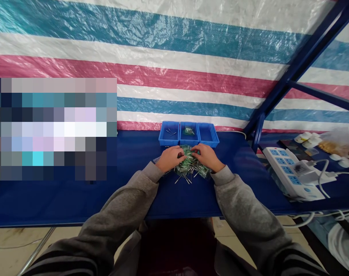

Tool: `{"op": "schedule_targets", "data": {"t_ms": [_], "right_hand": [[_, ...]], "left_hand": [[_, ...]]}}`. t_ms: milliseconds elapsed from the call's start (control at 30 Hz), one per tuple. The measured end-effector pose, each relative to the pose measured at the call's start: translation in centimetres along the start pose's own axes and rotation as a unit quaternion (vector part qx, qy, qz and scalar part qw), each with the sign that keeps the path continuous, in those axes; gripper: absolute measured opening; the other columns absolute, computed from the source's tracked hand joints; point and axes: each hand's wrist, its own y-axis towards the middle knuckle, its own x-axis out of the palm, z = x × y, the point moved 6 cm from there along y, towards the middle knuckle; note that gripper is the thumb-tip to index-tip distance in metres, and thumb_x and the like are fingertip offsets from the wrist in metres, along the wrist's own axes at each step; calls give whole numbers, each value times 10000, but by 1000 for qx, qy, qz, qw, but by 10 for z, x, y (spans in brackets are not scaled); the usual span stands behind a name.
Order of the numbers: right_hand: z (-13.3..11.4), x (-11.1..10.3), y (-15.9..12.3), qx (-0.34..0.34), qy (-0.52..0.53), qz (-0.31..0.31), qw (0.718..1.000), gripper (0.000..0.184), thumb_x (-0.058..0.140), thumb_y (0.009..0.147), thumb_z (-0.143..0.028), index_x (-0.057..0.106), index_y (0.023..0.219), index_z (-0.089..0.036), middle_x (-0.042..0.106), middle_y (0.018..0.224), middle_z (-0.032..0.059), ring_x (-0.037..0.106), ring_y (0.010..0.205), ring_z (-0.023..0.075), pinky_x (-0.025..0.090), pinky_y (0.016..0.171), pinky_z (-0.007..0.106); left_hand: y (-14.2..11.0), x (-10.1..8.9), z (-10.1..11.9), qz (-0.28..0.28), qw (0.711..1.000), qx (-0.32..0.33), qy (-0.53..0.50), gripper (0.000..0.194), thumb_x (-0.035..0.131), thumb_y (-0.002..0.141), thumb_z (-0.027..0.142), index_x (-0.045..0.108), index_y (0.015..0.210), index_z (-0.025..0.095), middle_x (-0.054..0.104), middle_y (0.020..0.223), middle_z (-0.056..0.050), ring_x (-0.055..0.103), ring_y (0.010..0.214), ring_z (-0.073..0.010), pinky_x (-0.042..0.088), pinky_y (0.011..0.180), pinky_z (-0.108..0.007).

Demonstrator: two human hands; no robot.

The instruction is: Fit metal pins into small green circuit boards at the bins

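A pile of small green circuit boards with metal pins [191,167] lies on the blue table [76,191] in front of me. My left hand [170,158] rests on the pile's left side, fingers curled onto the parts. My right hand [206,156] rests on the right side, fingers bent and pinching at the parts near the middle. What exactly each hand grips is too small to make out. Behind the pile stand three small blue bins [188,134]: the left bin holds a few metal pins, the middle one a green board.
A white power strip [291,172] with plugs and white cables lies at the right. Bags and small white items [335,143] sit at the far right. A blue metal frame [280,88] rises behind. A striped tarp hangs as the back wall.
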Motion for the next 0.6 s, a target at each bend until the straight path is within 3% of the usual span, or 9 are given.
{"op": "schedule_targets", "data": {"t_ms": [133,267,433,600], "right_hand": [[2,2,1,4,5,8,1000,170,652,842,-193,713,1000,-185,668,873,53,582,754,179,418,698,294],[3,3,1,-1,17,35,999,208,621,865,-230,702,1052,-188,660,954,75,601,799,196,448,731,317],[1,2,0,-35,66,75,994,314,614,868,-250,651,1174,-193,617,1107,108,613,943,238,489,838,376],[-3,-2,0,-68,119,105,985,346,619,871,-299,627,1204,-205,590,1173,126,566,1114,280,464,951,437]], "left_hand": [[2,1,-1,5,1000,-7,-29,180,574,903,293,605,768,178,621,785,-28,591,747,-183,402,653,-277],[1,-6,-2,63,997,15,-32,203,505,951,310,588,822,177,609,829,-24,578,733,-165,398,652,-266],[-2,-21,1,152,983,104,20,259,375,1015,311,550,886,170,614,885,-54,579,803,-175,427,733,-276],[-7,-32,4,218,962,165,21,232,377,1020,281,540,902,165,645,886,-68,604,841,-183,444,789,-294]]}}
